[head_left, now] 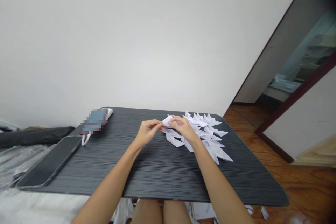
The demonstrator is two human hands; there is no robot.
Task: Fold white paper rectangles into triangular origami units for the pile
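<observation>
Between my two hands, above the dark table (157, 178), is a small folded white paper piece (167, 121). My left hand (148, 131) pinches its left end with thumb and fingertips. The fingers of my right hand (183, 128) close on its right side. Just below and to the right, several white folded paper boats (215, 143) lie in a loose cluster, partly hidden behind my right hand and wrist. One paper boat (173, 139) lies right under the held piece.
A blurred phone (95, 120) with a white cable (85, 140) lies at the table's back left. A larger dark phone or tablet (49, 162) rests along the left edge. Behind the table stands a white wall (147, 42); wooden floor shows at the right.
</observation>
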